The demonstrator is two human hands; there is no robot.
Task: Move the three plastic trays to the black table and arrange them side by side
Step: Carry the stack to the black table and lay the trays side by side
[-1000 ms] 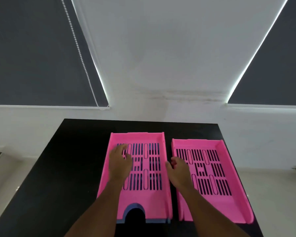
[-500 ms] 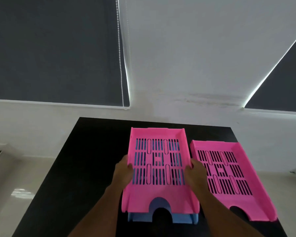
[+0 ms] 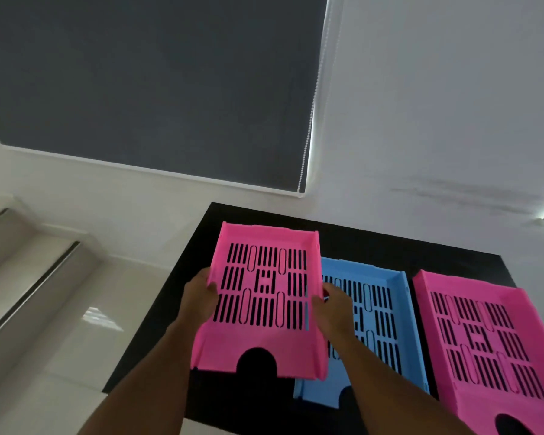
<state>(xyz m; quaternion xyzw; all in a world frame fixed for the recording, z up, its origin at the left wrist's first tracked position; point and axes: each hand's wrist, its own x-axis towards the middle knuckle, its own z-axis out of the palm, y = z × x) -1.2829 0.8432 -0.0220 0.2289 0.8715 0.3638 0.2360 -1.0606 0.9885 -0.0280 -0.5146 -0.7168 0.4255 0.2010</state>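
I hold a pink slotted tray [image 3: 264, 296] above the left part of the black table [image 3: 390, 246]. My left hand [image 3: 200, 296] grips its left wall and my right hand [image 3: 333, 309] grips its right wall. A blue tray [image 3: 390, 309] lies flat on the table just to the right, partly covered by the held tray and my right arm. A second pink tray [image 3: 484, 337] lies on the table's right side, next to the blue one.
The table stands against a white wall [image 3: 437, 105] under a dark roller blind [image 3: 139, 83] with a bead chain. Glossy pale floor [image 3: 60, 340] and a step lie to the left of the table's left edge.
The pink tray was lifted off the blue tray it sat on and carried to the left. The blue tray is now uncovered. The view has swung left.
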